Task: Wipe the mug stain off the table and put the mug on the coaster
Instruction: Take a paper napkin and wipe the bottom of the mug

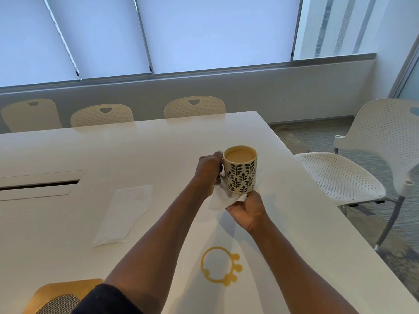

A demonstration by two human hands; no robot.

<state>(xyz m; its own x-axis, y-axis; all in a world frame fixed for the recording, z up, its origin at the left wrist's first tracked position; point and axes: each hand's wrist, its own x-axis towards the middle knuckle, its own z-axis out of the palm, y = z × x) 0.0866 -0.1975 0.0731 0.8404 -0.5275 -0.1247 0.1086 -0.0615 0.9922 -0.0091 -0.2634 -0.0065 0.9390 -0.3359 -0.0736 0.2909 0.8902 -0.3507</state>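
Observation:
A cream mug (pixel 241 172) with a black leaf pattern, full of milky coffee, is held above the white table (pixel 68 150). My left hand (pixel 209 172) grips its handle. My right hand (pixel 247 210) holds a white paper napkin (pixel 221 199) pressed against the mug's underside. A yellow-brown ring stain (pixel 220 268) with a few drips lies on the table near me, below the mug. At the bottom left, partly hidden by my left arm, sits a wooden piece with a round woven grey coaster (pixel 60 304).
A second folded white napkin (pixel 124 214) lies flat left of my arms. A cable slot (pixel 40 184) is set into the table at left. White perforated chairs stand along the far edge (pixel 195 107) and to the right (pixel 362 168).

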